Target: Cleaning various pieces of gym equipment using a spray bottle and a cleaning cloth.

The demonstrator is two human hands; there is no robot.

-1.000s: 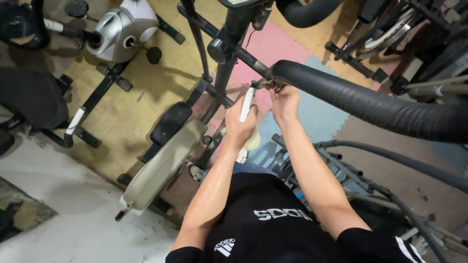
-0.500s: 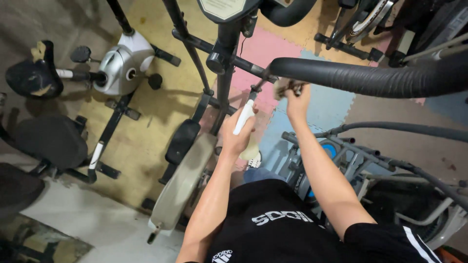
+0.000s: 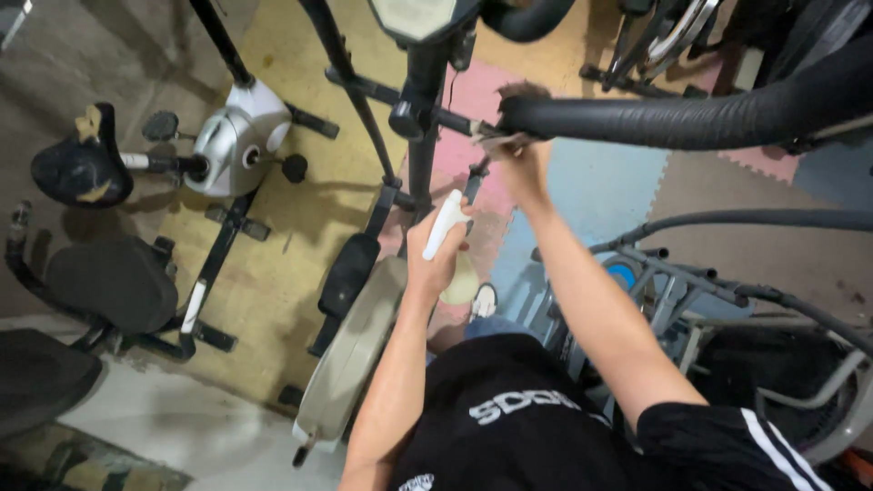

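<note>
My left hand grips a white spray bottle, its nozzle pointing up toward the machine's black upright post. My right hand presses a crumpled cloth against the near end of a thick black foam-covered handlebar that runs off to the right. Above the post is the machine's console, cut off by the top edge. The cloth is mostly hidden by my fingers and the bar.
A white exercise bike with a worn black saddle stands to the left. Another black seat is at lower left. A beige pedal arm lies under my left forearm. More grey machine frames crowd the right. Coloured foam mats cover the floor.
The view has shifted, so the bikes at left come further into sight. My left hand with the bottle has dropped lower and away from the handlebar end. My right hand stays at the bar.
</note>
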